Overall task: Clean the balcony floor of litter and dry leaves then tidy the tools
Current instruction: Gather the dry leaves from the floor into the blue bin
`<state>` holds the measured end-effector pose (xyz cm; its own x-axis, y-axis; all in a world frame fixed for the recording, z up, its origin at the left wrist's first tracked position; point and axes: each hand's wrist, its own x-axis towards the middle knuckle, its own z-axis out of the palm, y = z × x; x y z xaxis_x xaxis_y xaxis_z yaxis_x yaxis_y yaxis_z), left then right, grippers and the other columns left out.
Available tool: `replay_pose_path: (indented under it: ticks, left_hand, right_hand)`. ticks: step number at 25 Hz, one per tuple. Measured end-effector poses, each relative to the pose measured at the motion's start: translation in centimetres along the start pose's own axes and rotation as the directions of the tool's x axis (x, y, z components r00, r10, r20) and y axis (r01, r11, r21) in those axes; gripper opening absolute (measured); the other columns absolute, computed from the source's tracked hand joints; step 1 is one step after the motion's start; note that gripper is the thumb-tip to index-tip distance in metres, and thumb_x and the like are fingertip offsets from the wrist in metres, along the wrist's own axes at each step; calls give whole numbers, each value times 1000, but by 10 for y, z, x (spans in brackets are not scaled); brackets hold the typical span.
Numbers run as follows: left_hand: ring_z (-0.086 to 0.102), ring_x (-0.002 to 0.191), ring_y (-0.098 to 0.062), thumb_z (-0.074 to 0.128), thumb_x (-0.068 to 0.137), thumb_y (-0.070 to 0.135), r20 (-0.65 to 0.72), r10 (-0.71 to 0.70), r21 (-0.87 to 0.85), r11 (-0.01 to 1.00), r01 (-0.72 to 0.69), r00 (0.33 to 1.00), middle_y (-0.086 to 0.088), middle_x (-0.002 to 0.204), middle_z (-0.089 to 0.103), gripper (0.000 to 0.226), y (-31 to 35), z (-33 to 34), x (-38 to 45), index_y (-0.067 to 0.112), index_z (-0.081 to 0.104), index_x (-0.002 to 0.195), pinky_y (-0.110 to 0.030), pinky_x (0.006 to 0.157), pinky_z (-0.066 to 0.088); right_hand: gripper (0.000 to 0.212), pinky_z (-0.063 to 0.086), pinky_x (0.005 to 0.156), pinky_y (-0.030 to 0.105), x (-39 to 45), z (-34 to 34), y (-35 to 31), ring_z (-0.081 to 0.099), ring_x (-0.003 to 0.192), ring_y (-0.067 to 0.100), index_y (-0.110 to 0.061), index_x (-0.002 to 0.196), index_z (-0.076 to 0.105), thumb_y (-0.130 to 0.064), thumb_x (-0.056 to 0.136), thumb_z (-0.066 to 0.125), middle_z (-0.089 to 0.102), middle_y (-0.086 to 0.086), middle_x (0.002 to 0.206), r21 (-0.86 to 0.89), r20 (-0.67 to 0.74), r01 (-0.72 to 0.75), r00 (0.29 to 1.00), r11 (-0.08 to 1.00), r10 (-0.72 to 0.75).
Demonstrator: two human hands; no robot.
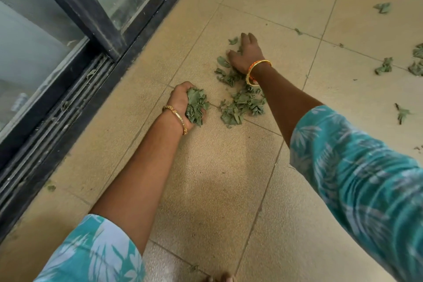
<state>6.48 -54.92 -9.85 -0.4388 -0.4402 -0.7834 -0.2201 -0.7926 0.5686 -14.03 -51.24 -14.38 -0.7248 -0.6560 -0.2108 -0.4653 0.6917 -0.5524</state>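
Two hands working the tiled floor [229, 167]. Left hand [183, 103] is gripping a bunch of dry leaves [195, 105], fingers curled round it, just above the tile. Right hand [246, 55] is lying flat, fingers straight, pressing on a loose leaf pile [240, 101] beside it. More scattered leaves [385, 66] are lying off right. Sliding door track [57, 110] is running along left.

Left hand [183, 103] fingers curled round a bunch, right hand [246, 54] flat, fingers spread, both arms outstretched
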Motion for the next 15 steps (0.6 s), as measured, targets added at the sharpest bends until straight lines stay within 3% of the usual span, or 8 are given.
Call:
replay_pose_path:
  ticks: [6, 9, 12, 15]
  left_hand:
    - [45, 38, -14, 44, 90, 20, -12, 15, 24, 1000, -15, 1000, 0, 49, 46, 33, -2, 6, -1, 16, 42, 58, -12, 38, 35]
    - [44, 36, -13, 44, 91, 20, -27, 20, 9, 1000, -20, 999, 1, 46, 45, 34, -7, 7, -4, 16, 41, 57, -12, 37, 34]
    - [42, 38, -13, 43, 91, 19, -24, 23, 1, 1000, -23, 999, 1, 49, 42, 34, -11, 9, -7, 17, 39, 57, -12, 36, 34]
    - [44, 39, -13, 43, 91, 20, -18, 20, 20, 1000, -20, 1000, -1, 53, 44, 32, -15, 6, -9, 16, 41, 60, -13, 36, 35]
  right_hand:
    - [54, 30, 110, 35, -26, 16, -16, 33, 133, 32, -2, 137, 40, -30, 92, 52, 31, 16, 145, -157, 68, 312, 950, 937, -305]
    - [50, 36, 105, 46, -57, 18, -9, 33, 131, 35, -5, 135, 42, -27, 92, 52, 35, 16, 142, -330, 90, 348, 937, 877, -338]
    - [36, 47, 91, 43, -79, 20, -9, 42, 122, 35, -5, 129, 51, -3, 93, 45, 47, 17, 131, -399, 41, 366, 923, 841, -383]
    - [37, 49, 77, 39, -87, 25, -12, 50, 105, 33, 2, 115, 61, 15, 88, 40, 60, 19, 109, -433, -65, 358, 903, 827, -425]
